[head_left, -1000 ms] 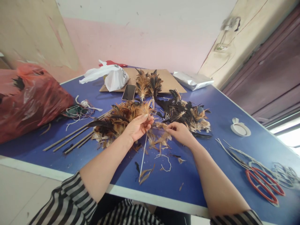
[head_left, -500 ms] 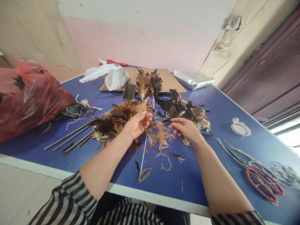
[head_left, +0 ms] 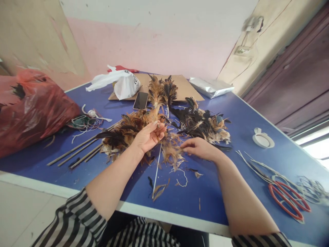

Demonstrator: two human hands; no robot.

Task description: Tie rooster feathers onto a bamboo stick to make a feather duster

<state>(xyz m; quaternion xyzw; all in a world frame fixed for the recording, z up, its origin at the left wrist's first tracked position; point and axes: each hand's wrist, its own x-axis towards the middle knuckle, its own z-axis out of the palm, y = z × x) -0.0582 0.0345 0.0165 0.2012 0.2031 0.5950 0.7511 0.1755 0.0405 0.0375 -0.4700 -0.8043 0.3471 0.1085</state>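
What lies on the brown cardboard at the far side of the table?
A white plastic bag lies on the cardboard, and a phone overlaps its near edge. Feather tufts screen its middle; beneath the bag nothing shows.

No legible text or labels
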